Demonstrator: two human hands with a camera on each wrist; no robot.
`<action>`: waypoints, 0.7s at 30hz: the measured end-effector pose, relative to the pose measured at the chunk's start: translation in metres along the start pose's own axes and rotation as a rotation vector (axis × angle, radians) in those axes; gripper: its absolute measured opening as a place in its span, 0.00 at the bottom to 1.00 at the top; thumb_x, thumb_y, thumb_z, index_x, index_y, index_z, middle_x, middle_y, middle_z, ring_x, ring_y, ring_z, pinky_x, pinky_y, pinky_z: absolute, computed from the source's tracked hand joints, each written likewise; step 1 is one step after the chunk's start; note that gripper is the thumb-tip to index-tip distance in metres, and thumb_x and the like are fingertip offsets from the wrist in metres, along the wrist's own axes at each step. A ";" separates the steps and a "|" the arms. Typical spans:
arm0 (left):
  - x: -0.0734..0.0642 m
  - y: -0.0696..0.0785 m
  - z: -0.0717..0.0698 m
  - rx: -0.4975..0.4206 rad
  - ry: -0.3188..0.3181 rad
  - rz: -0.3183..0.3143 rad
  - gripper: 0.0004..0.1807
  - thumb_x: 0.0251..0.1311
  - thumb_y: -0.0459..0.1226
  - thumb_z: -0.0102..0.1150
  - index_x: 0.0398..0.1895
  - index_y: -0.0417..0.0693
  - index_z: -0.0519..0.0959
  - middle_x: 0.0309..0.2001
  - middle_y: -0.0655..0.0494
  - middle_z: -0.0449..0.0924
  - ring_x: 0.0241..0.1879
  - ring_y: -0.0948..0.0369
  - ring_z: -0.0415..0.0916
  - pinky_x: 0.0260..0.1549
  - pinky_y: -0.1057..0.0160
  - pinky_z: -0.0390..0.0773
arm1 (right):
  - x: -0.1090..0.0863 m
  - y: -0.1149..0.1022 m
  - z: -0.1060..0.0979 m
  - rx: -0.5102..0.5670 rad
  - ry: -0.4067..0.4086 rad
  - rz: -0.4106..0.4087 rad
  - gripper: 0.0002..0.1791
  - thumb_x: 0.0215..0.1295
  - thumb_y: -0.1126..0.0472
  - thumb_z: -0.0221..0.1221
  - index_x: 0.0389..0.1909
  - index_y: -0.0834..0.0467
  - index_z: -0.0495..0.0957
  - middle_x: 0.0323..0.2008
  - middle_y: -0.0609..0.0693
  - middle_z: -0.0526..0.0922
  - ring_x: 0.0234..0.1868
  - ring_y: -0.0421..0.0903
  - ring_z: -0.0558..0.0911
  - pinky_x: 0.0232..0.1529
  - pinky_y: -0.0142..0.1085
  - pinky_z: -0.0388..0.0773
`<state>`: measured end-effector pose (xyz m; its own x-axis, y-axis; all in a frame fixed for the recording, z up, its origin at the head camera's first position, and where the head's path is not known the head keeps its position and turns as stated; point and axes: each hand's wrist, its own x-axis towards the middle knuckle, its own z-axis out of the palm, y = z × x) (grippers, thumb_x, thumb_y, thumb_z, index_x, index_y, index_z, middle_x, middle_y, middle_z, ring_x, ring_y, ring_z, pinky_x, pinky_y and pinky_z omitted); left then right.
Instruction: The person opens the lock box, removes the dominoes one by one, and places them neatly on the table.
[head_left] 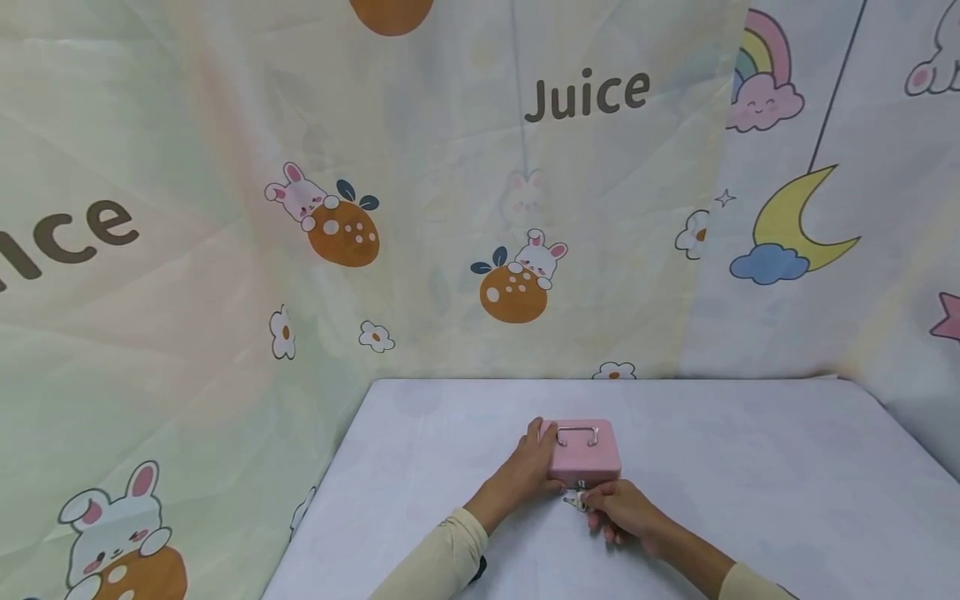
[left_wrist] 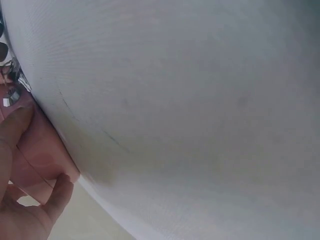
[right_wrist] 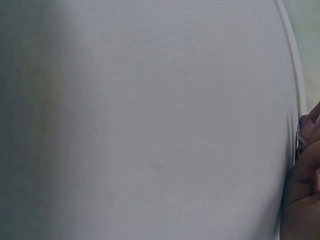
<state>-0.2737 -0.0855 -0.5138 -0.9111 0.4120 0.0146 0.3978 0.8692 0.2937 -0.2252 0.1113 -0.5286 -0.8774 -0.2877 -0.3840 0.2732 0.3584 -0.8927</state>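
Note:
A small pink cash box (head_left: 585,460) with a folding metal handle (head_left: 577,431) on its lid lies on the white table, lid down flat. My left hand (head_left: 531,462) grips its left side, thumb at the front face and fingers along the far left edge. In the left wrist view, the fingertips press the pink box (left_wrist: 42,150) beside its silver lock (left_wrist: 11,96). At the front of the box, my right hand (head_left: 622,510) pinches a small bunch of keys (head_left: 576,500) just below the lock. The right wrist view shows only part of the right hand (right_wrist: 305,175), at its edge.
The white table (head_left: 442,433) ends at a printed fabric curtain (head_left: 450,208) behind and on both sides. Beside the left sleeve (head_left: 442,554), a small dark object (head_left: 480,570) shows at the forearm.

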 end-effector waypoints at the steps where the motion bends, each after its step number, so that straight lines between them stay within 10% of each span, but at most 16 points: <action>1: 0.000 0.000 0.000 -0.003 -0.001 -0.004 0.56 0.51 0.49 0.75 0.78 0.47 0.52 0.76 0.38 0.51 0.68 0.43 0.68 0.62 0.56 0.76 | -0.001 0.000 -0.001 -0.007 0.001 -0.003 0.14 0.71 0.55 0.57 0.40 0.64 0.82 0.24 0.48 0.82 0.16 0.37 0.73 0.19 0.28 0.67; 21: -0.001 0.001 0.001 -0.033 -0.007 -0.025 0.56 0.51 0.47 0.76 0.79 0.47 0.52 0.77 0.38 0.49 0.69 0.43 0.66 0.63 0.54 0.74 | -0.010 0.001 -0.040 -0.155 0.159 0.023 0.12 0.66 0.58 0.62 0.43 0.63 0.81 0.22 0.50 0.82 0.14 0.40 0.72 0.18 0.31 0.68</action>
<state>-0.2720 -0.0846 -0.5145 -0.9199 0.3922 0.0002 0.3710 0.8698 0.3253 -0.2322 0.1502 -0.5164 -0.9261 -0.1389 -0.3508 0.2406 0.4987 -0.8327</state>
